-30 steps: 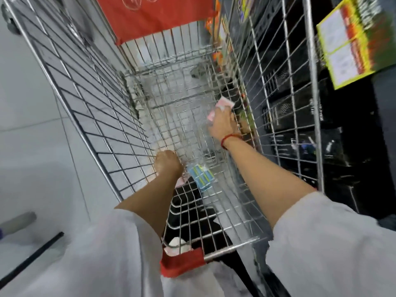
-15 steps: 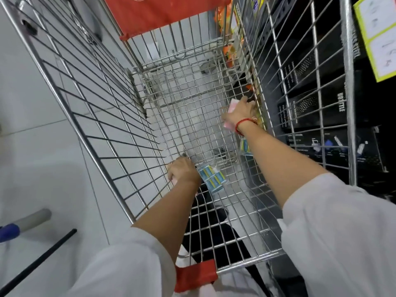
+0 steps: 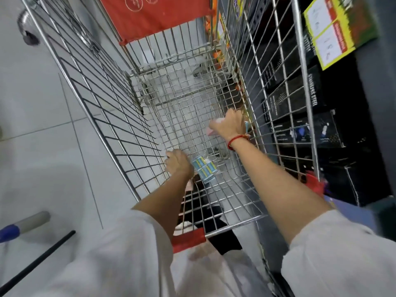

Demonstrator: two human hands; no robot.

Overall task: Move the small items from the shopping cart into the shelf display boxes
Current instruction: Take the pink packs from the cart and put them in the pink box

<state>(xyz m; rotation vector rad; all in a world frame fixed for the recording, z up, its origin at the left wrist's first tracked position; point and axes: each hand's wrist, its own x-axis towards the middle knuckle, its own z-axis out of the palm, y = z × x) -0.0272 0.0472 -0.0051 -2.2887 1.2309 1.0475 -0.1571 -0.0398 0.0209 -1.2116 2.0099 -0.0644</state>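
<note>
Both my arms reach down into a wire shopping cart (image 3: 120,125). My left hand (image 3: 179,165) is at the cart's near floor, fingers curled; a pink item shows under its wrist, and I cannot tell whether the hand holds it. A blue-and-white striped packet (image 3: 204,169) lies on the wire floor just right of that hand. My right hand (image 3: 228,125), with a red wrist string, is closed on a small pink packet (image 3: 211,132) near the cart's right wall. Another small light-blue item (image 3: 247,126) shows behind that hand.
A dark shelf (image 3: 353,163) with black boxed goods (image 3: 308,129) stands right of the cart. A yellow-and-red tag (image 3: 325,31) hangs at the top right. Orange packs (image 3: 218,54) sit past the cart's far end. A grey-and-blue handle (image 3: 23,226) and a black rod (image 3: 36,262) lie on the tiled floor at left.
My right hand has stayed closed on the pink packet by the right wall. My left hand stays beside the striped packet. The view has shifted as my head moved.
</note>
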